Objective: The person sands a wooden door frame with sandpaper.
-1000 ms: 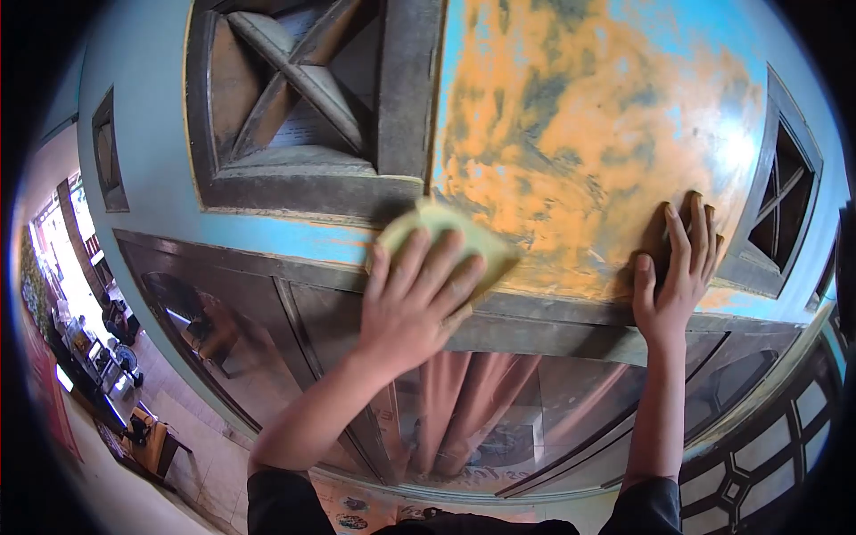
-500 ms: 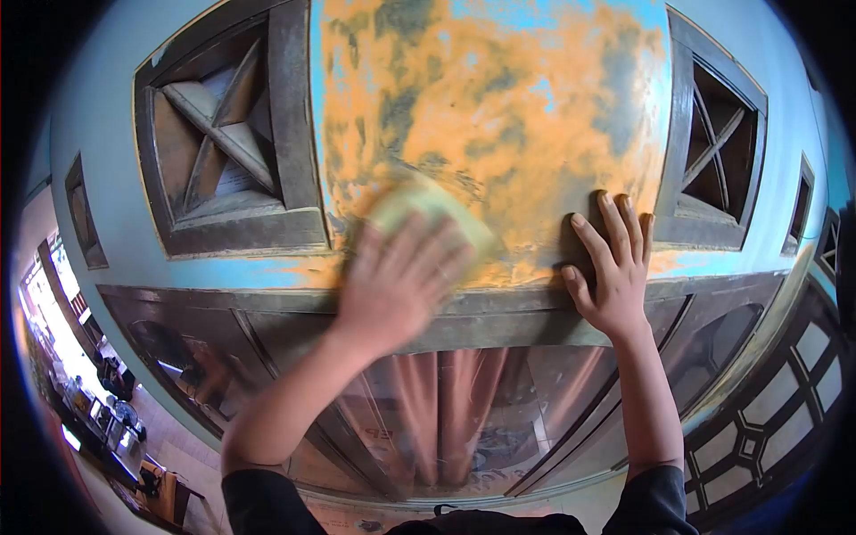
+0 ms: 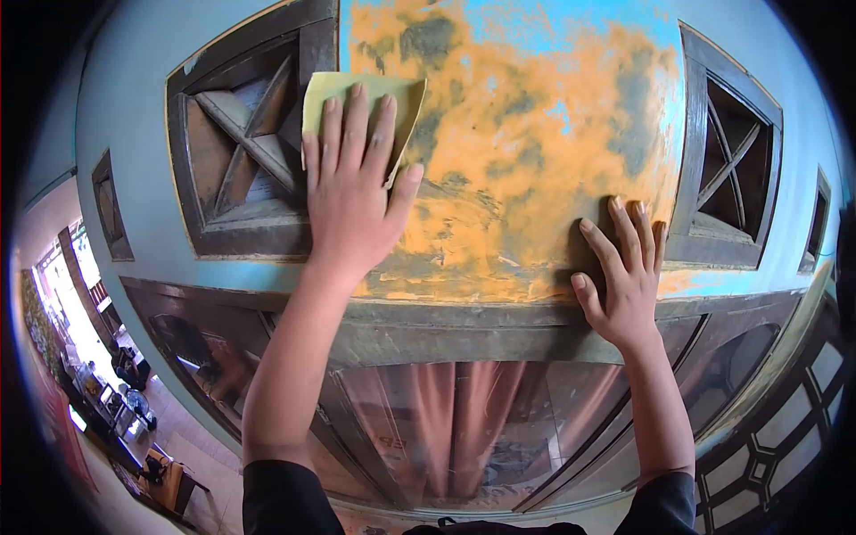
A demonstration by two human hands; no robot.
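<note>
My left hand (image 3: 357, 192) presses a yellowish sheet of sandpaper (image 3: 406, 102) flat against the left side of a patchy wall panel (image 3: 526, 169). Its fingers lie stretched over the sheet, and the thumb rests off the paper's right edge. Orange, grey and light blue patches show on the panel. Near the panel's lower right corner, my right hand (image 3: 629, 276) rests on the surface, fingers spread, holding nothing.
Dark wooden vent frames with crossed slats flank the panel, one on the left (image 3: 205, 241) and one on the right (image 3: 704, 250). A dark wooden beam (image 3: 473, 334) runs below, above glass with pinkish curtains (image 3: 428, 419). Furniture stands far lower left.
My left hand and the sandpaper have moved up and left across the panel, to its left edge. My right hand stays at nearly the same spot on the wall. The view has shifted slightly.
</note>
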